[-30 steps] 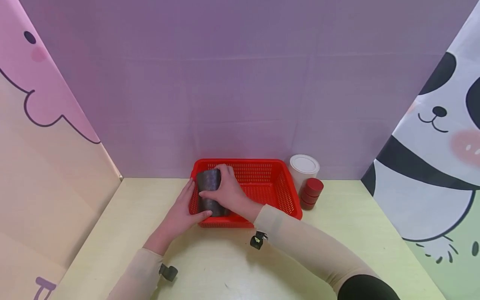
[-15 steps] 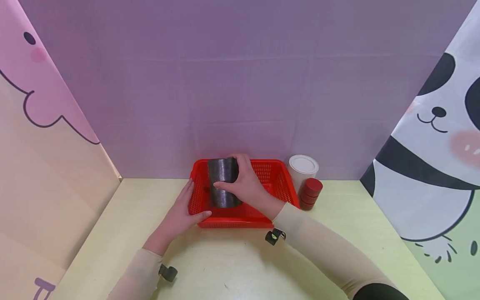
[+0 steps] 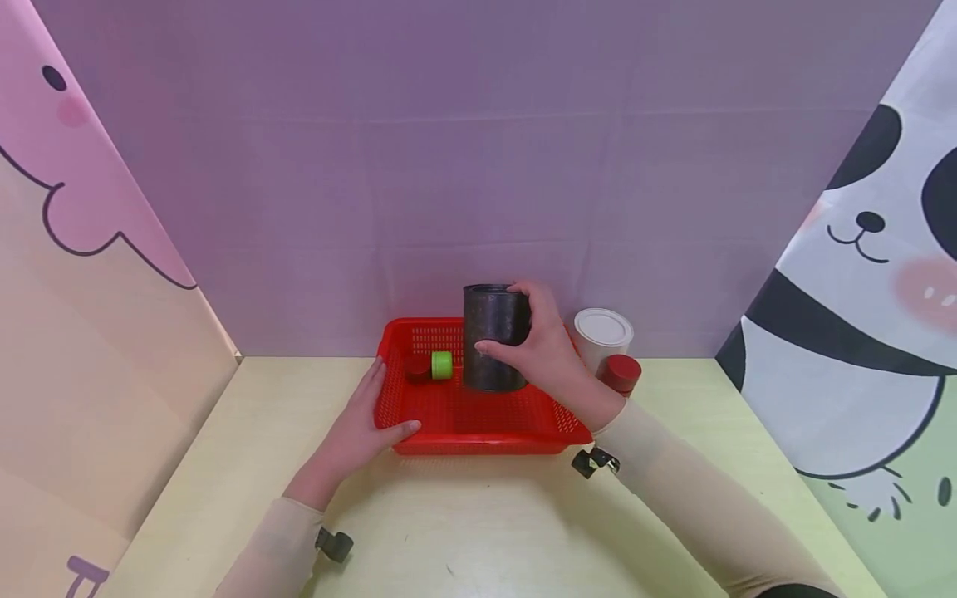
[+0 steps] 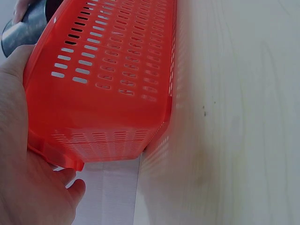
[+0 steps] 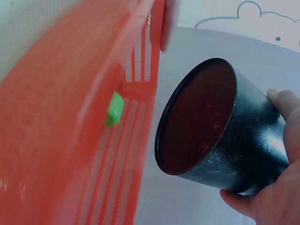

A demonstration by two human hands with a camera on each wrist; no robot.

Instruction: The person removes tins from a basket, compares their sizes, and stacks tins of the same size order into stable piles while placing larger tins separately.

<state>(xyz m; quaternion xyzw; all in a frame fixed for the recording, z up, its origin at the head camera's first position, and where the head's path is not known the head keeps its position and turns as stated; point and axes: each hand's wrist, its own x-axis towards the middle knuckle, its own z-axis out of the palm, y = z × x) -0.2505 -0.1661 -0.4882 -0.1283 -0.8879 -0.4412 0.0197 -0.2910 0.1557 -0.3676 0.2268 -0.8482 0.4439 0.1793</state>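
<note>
A dark metal can [image 3: 493, 339] is held up over the red plastic basket [image 3: 478, 438], upright in the head view. The right hand [image 3: 549, 349] grips it from the right, thumb across its front and fingers behind near the top. In the right wrist view, the round reddish-brown end of the can [image 5: 199, 119] faces the camera. At the basket's front left corner, the left hand [image 3: 362, 428] holds the rim, its thumb over the front edge and its fingers along the left side. Inside the basket, towards the left, lie a bright green cap-like piece [image 3: 442, 365] and a dark red piece [image 3: 418, 369] beside it.
Right of the basket stand a white canister [image 3: 602, 329] with a white lid and a red round container [image 3: 621, 374], partly hidden by the right forearm. The pale wooden table [image 3: 449, 523] ends at a purple backdrop [image 3: 478, 166] close behind the basket.
The right hand has lifted the can from the basket's left side and carried it up and to the right, uncovering the green and dark red pieces. The left hand has stayed in place.
</note>
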